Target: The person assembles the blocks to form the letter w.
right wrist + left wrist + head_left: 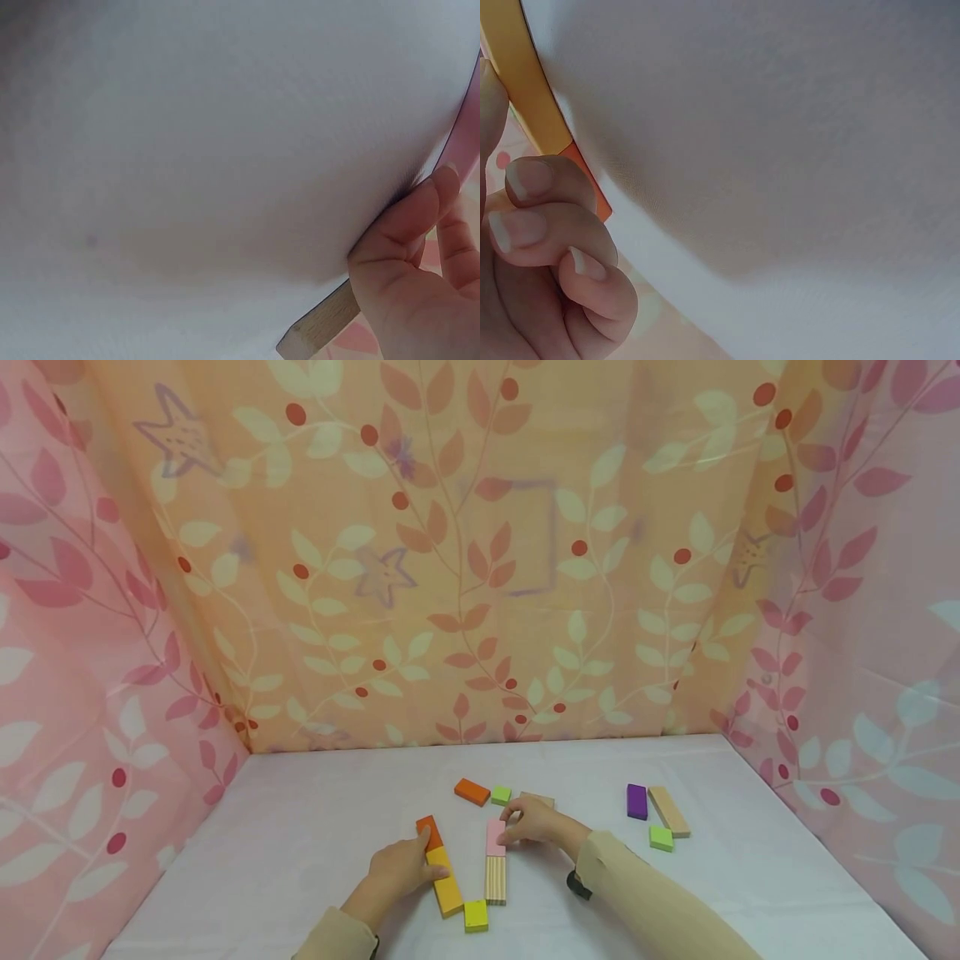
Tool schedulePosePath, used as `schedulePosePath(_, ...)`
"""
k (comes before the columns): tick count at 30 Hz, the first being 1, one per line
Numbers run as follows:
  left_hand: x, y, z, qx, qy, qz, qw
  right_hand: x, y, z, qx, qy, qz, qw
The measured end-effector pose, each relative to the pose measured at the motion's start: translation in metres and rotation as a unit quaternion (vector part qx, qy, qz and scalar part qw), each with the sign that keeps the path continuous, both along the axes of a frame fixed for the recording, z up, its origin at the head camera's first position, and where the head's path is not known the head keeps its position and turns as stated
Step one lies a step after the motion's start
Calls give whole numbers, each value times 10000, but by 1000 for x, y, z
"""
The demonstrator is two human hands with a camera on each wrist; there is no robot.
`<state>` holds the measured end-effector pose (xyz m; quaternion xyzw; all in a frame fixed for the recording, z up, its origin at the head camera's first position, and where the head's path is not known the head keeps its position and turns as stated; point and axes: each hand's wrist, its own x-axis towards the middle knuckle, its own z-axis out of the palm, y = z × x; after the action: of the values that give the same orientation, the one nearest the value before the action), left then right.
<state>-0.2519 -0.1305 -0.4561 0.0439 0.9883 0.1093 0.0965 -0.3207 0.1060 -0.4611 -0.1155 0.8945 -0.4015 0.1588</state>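
Note:
In the head view my left hand (pixel 397 867) rests against a slanting row of blocks. Its index fingertip lies on the orange block (pixel 428 827) at the far end, and its thumb reaches over the yellow block (pixel 438 858) in the middle. A second yellow block (pixel 449 897) ends the row nearest me. My right hand (pixel 542 823) holds the pink block (pixel 494 838) with thumb and index finger at its right side and far end. Against the pink block's near end lies a striped block (pixel 496 881). The left wrist view shows curled fingers (pixel 555 225) beside the row.
A bright yellow square block (pixel 476 916) sits between the near ends of both rows. Behind them lie another orange block (pixel 472 792), a green block (pixel 501 795) and a plain wooden block (pixel 543 798). Farther right are purple (pixel 637 802), wooden (pixel 669 812) and green (pixel 661 838) blocks.

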Motion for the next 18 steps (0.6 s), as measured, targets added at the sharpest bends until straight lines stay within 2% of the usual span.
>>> schedulePosePath(18,1,0,0,101,-4,46,9999,3,1,4,-7,17,34,10000)
